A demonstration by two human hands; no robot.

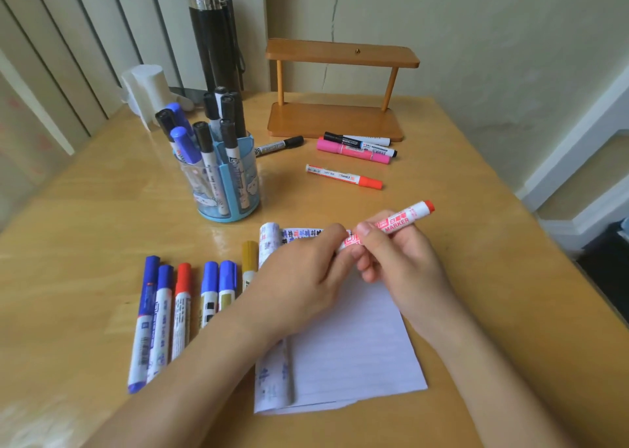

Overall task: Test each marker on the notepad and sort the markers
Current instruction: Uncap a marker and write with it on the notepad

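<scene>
Table [102,229]: wood top; everything below sits on it or is held over it.
Notepad [354,345]: flat under your hands, blank lined page up, inked pages rolled back at its far edge.
Cup [238,188]: upright, beyond the notepad to its left, full of markers.
Row [163,304]: six markers lying side by side left of the notepad, caps away from you.
Left hand [306,270]: fingers curled round the marker's near end and hiding it, so cap on or off can't be told.
Right hand [398,257]: thumb and fingers pinch the barrel about mid-length.
Marker [394,222]: held above the notepad's far part, off the paper.
Axis: runs near-left to far-right; the small red end points far-right, away from you.
Step, as judged: working the cap. Pull straight along that axis, keep your right pinch firm, keep the tip off your fingers, then stroke the blank page.
</scene>
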